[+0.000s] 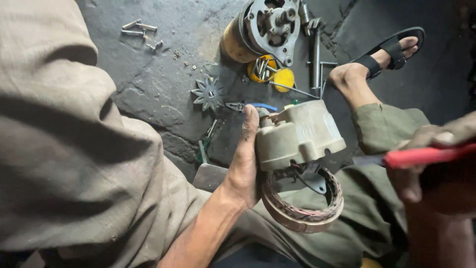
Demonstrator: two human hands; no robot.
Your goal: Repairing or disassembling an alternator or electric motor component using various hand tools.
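Note:
My left hand point(244, 161) grips a grey-beige alternator housing point(299, 134) held over my lap. A round copper-wound stator ring point(303, 208) hangs from its underside. At the right edge, close to the camera, my right hand point(436, 164) holds a red-handled tool point(421, 155). The tool's dark metal blade point(367, 160) points left toward the housing and stops a little short of it.
On the dark cracked floor lie another alternator part with a yellowish body point(263, 30), a star-shaped metal fan point(208, 93), a yellow tin and lid point(271, 73), loose bolts point(140, 29), pliers with blue handles point(248, 106), a long wrench point(315, 54) and a green screwdriver point(204, 146). My sandalled foot point(384, 57) rests at upper right.

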